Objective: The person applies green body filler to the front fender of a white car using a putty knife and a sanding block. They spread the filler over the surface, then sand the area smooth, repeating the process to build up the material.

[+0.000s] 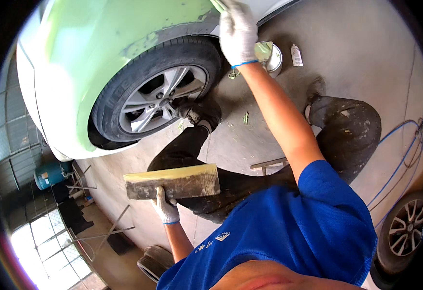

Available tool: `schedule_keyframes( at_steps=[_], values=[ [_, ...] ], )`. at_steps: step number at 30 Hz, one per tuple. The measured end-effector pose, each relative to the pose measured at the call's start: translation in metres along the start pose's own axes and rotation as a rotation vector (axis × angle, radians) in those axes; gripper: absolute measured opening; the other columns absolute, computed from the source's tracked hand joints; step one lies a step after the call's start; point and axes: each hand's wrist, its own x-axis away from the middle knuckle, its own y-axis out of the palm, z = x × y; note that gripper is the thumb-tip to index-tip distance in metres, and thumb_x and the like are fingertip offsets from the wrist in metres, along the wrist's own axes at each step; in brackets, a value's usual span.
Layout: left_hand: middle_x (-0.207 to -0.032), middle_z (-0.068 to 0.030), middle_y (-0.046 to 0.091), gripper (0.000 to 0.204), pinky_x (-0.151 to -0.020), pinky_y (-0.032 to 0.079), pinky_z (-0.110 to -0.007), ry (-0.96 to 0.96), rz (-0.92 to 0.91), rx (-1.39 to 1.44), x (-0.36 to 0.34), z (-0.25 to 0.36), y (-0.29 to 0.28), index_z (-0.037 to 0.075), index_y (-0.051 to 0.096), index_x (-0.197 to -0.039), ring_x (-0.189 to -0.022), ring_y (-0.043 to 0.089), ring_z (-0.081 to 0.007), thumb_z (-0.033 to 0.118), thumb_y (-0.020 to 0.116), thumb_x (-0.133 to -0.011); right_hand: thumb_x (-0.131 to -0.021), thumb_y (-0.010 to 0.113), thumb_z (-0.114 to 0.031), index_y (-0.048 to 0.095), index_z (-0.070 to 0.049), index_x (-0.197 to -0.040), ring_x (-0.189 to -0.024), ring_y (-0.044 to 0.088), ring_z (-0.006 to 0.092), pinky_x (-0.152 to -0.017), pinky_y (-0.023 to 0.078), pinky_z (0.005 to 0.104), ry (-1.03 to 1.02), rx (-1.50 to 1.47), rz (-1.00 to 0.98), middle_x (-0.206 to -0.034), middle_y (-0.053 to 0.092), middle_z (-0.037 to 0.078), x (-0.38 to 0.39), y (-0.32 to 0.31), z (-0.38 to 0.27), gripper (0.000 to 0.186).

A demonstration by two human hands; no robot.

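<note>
My left hand (165, 207), in a white glove, grips a flat rectangular board (172, 182) smeared with pale yellow-green filler along its top. My right hand (238, 30), also gloved, reaches up to the car's wheel arch and holds a thin green-coated spreader (217, 5) against the body panel. The car body (100, 43) is white with broad light green filler patches. Below it is a black tyre on a silver alloy wheel (160, 96). My legs in dark trousers stretch across the floor toward the wheel.
A round tin of filler (271, 57) and a small white tube (296, 54) stand on the concrete floor by the wheel. A blue hose (400, 159) runs at right near another car wheel (407, 227). A teal tank (51, 175), metal bars and spare tyres (155, 261) lie at left.
</note>
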Motion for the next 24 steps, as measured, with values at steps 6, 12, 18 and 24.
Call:
schedule_keyframes(
  at_steps=[6, 12, 18, 24],
  values=[
    [-0.088, -0.0045, 0.065, 0.03, -0.033, 0.032, -0.019, -0.074, -0.072, 0.028, -0.024, -0.001, -0.018, 0.005, 0.058, -0.123, -0.046, 0.049, -0.0066, 0.016, 0.066, -0.096, -0.078, 0.069, -0.001, 0.068, -0.018, -0.127, -0.107, 0.057, 0.0378, -0.093, 0.05, 0.0496, -0.129, 0.21, 0.004, -0.116, 0.062, 0.014, 0.026, 0.045, -0.001, 0.051],
    [-0.105, -0.005, 0.067, 0.033, -0.044, 0.043, -0.02, -0.072, -0.128, 0.031, -0.026, 0.003, -0.008, 0.006, 0.059, -0.127, -0.068, 0.06, -0.0082, 0.019, 0.065, -0.097, -0.079, 0.067, 0.0, 0.068, -0.016, -0.125, -0.098, 0.06, 0.035, -0.089, 0.049, 0.0468, -0.168, 0.132, 0.064, -0.109, 0.065, 0.015, 0.006, 0.02, 0.004, 0.049],
    [-0.112, -0.0068, 0.067, 0.039, -0.062, 0.054, -0.024, -0.086, -0.203, -0.009, -0.023, 0.015, 0.0, 0.004, 0.059, -0.129, -0.084, 0.066, -0.014, 0.025, 0.065, -0.097, -0.079, 0.069, -0.003, 0.071, -0.019, -0.12, -0.103, 0.057, 0.0344, -0.088, 0.047, 0.0488, -0.126, 0.206, 0.038, -0.109, 0.062, 0.011, 0.018, 0.052, -0.003, 0.045],
    [-0.105, -0.0064, 0.068, 0.038, -0.044, 0.043, -0.02, -0.081, -0.129, -0.027, -0.016, 0.006, -0.008, 0.004, 0.06, -0.127, -0.066, 0.06, -0.0089, 0.026, 0.067, -0.096, -0.083, 0.069, -0.002, 0.071, -0.02, -0.123, -0.101, 0.058, 0.0352, -0.092, 0.048, 0.0495, -0.101, 0.109, 0.02, -0.108, 0.064, 0.013, 0.019, 0.034, -0.01, 0.043]
  ],
)
